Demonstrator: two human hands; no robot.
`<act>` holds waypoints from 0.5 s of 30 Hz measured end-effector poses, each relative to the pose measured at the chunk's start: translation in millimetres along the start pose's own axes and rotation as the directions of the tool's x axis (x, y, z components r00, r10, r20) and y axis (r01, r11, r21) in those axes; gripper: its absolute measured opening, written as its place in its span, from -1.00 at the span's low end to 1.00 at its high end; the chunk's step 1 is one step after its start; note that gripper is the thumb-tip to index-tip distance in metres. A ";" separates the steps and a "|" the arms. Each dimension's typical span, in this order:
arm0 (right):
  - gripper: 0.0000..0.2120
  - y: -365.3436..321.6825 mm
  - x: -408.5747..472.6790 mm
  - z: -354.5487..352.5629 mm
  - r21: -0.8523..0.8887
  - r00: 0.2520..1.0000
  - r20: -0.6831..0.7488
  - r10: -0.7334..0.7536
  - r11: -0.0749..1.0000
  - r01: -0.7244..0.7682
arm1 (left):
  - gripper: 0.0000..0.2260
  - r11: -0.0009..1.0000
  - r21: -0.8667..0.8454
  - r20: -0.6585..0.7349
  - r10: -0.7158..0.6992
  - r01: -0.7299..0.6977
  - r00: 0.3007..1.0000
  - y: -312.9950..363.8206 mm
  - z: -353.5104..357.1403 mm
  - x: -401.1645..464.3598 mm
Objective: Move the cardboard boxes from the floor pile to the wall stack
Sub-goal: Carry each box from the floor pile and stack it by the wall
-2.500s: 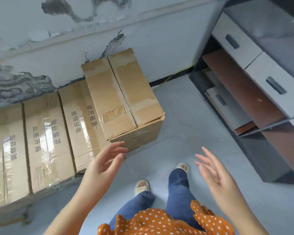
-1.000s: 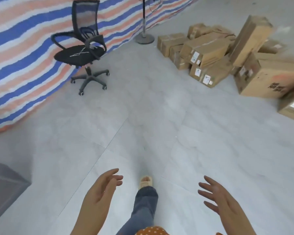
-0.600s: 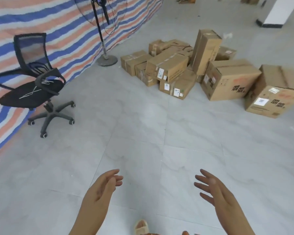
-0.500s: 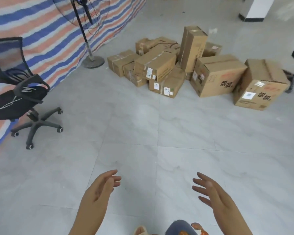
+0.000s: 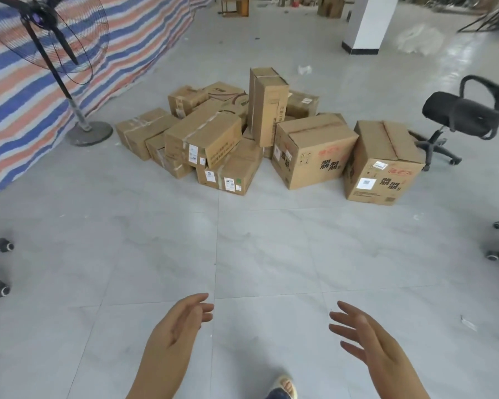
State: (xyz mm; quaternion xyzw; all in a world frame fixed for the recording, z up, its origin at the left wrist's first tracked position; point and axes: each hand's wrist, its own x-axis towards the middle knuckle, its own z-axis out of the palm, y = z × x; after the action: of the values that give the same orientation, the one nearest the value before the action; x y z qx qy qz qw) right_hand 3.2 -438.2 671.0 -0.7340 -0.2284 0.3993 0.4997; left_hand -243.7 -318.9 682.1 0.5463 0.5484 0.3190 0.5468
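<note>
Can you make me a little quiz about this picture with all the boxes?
1. True or false: the left hand is holding a cardboard box.
2. Which thing stands left of the box pile? A) pedestal fan B) ladder C) bicycle
3. Fill in: the tall box in the pile stands ____.

Key: 1 false, both it and the right hand are empty and open above the tiled floor. 2 A. 3 upright.
</note>
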 end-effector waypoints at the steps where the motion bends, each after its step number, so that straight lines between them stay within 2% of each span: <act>1: -0.71 -7.8 17.7 -11.0 -0.004 1.000 -0.002 -0.005 1.000 0.005 | -0.78 1.000 -0.005 0.010 0.008 -0.008 1.000 8.8 17.9 11.9; 6: -0.70 -34.4 91.7 -43.7 -0.025 1.000 0.027 -0.002 1.000 0.003 | -0.79 1.000 0.024 0.061 -0.002 0.001 0.998 38.7 76.1 63.9; 15: -0.71 -59.4 214.3 -30.3 -0.032 0.996 0.057 0.072 0.997 -0.070 | -0.77 0.995 0.071 -0.019 -0.071 0.072 0.997 57.4 102.5 175.2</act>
State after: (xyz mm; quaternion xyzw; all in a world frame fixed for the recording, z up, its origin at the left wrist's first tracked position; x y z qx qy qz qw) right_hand 155.3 -274.0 654.2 -0.7369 -0.2227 0.4346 0.4674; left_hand -98.0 -166.7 672.2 0.5431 0.5831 0.2838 0.5334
